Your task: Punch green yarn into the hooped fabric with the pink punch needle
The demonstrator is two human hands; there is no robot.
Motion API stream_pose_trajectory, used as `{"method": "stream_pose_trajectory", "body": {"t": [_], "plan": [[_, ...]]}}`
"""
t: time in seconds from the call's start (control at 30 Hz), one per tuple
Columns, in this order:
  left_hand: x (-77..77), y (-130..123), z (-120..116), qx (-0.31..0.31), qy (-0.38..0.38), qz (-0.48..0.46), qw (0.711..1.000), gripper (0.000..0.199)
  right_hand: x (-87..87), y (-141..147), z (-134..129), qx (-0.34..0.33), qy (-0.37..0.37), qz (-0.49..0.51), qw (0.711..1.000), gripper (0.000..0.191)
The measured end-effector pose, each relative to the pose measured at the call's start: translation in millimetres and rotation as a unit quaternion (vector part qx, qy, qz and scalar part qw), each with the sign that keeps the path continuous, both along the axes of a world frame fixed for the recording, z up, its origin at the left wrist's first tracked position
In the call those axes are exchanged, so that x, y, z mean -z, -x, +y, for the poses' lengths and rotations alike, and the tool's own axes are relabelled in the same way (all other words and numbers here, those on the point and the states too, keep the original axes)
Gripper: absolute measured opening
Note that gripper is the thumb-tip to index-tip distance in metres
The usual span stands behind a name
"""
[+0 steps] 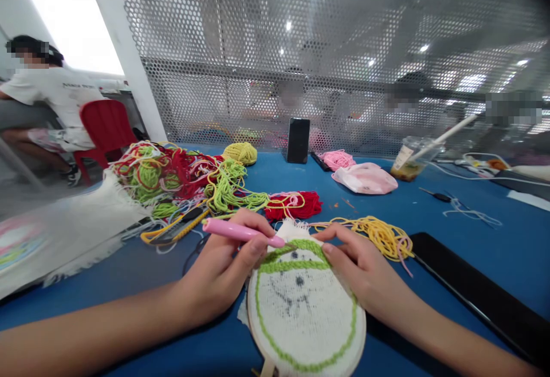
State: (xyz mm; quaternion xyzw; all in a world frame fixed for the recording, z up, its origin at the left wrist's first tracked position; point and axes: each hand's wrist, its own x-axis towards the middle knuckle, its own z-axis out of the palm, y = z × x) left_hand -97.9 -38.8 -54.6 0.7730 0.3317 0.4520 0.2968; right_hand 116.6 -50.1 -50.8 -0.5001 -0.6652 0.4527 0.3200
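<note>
My left hand (236, 256) is closed on a pink punch needle (234, 231), its tip at the green stitching near the top of the white cloth. The cloth (318, 314) is stretched in a round embroidery hoop (253, 331), with a ring of green yarn loops and dark drawn marks inside it. My right hand (356, 259) grips the hoop's upper right edge, thumb on the cloth and the other fingers partly hidden. Beyond the hoop lie a red yarn skein (301, 205) and loose yellow yarn (382, 234).
A tangled heap of yarn (172, 173) covers the back left, with a yellow-and-grey cutter (176, 228) before it. A phone (298, 140) stands upright behind. A drink cup (406, 159) and a long black object (476, 291) are on the right. A person (51, 102) sits far left.
</note>
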Motion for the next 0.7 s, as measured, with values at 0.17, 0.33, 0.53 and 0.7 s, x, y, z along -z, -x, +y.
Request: {"method": "stream_pose_trajectory", "body": {"t": [0.17,0.33,0.53,0.7], "plan": [[-1.9,-1.0,-0.1,0.006,-0.011,0.021,1.000,0.014,-2.8,0.4,-1.1,-0.001,0.004,0.017,1.000,0.017],[-3.1,-5.2,1.0,0.020,-0.059,0.064,0.996,0.014,-2.1,1.7,-4.2,-0.010,-0.001,0.037,0.999,0.018],[-3.8,-12.2,2.4,0.050,-0.055,0.118,0.990,0.012,0.6,6.0,-6.3,-0.033,0.004,0.014,0.999,0.021],[-5.4,-5.3,-0.3,0.018,-0.029,0.054,0.998,0.019,0.2,4.9,-2.6,-0.029,0.019,0.008,0.999,0.020]]}}
